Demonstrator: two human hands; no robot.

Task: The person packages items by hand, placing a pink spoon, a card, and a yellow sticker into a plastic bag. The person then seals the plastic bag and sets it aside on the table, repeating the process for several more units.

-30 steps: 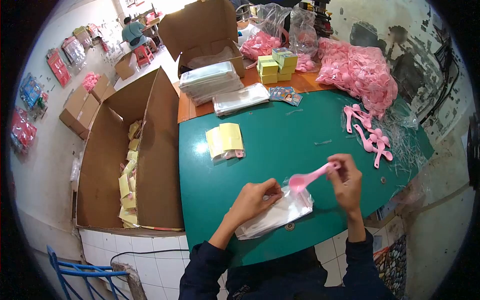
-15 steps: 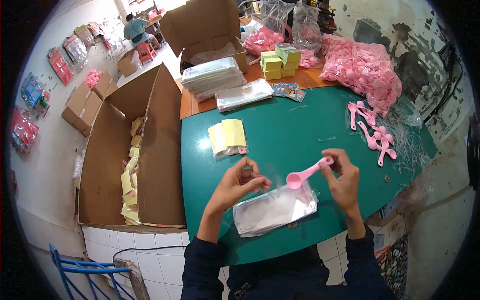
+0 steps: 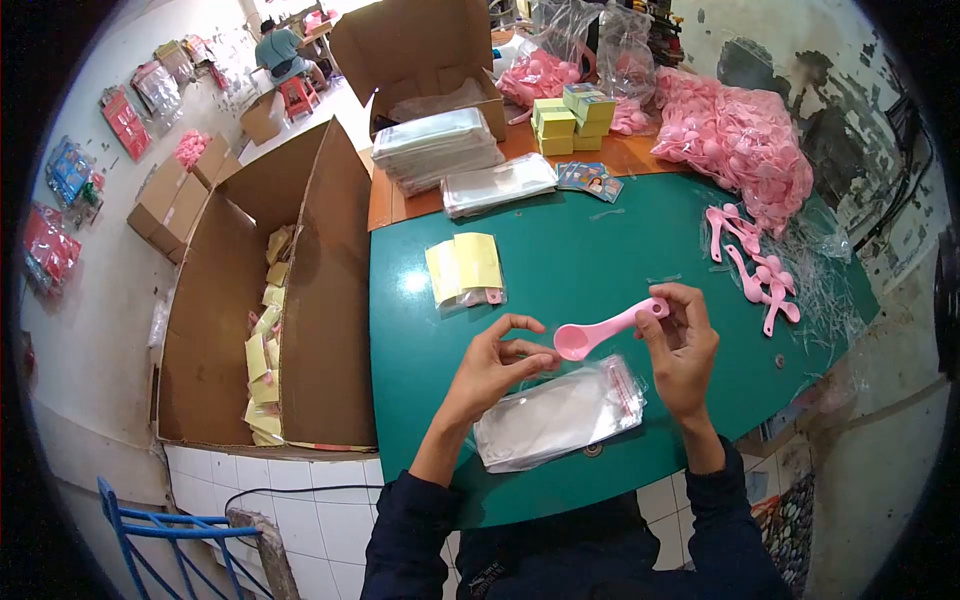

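Note:
A pink spoon [image 3: 610, 328] is held by its handle end in my right hand [image 3: 684, 352], pinched between thumb and fingers. Its bowl points left, toward my left hand [image 3: 500, 368], whose thumb and fingers are apart in a loose curve close to the bowl. Whether a thin clear film lies at those fingertips is hard to make out. Below both hands, a stack of clear plastic bags [image 3: 560, 418] lies on the green table [image 3: 600, 260]. Farther back, yellow cards in clear bags [image 3: 466, 268] lie with a bit of pink showing.
Loose pink spoons [image 3: 745, 250] and a large bagged pile [image 3: 740, 140] are at right. Yellow boxes [image 3: 555, 125], picture cards [image 3: 590, 182] and bag stacks [image 3: 438, 148] stand at the back. A tall carton [image 3: 330, 300] is left. A person [image 3: 280, 52] sits far off.
The spoon has moved slightly left and turned nearer to level, its bowl now close to my left fingers. My left hand has shifted right and its fingers have spread.

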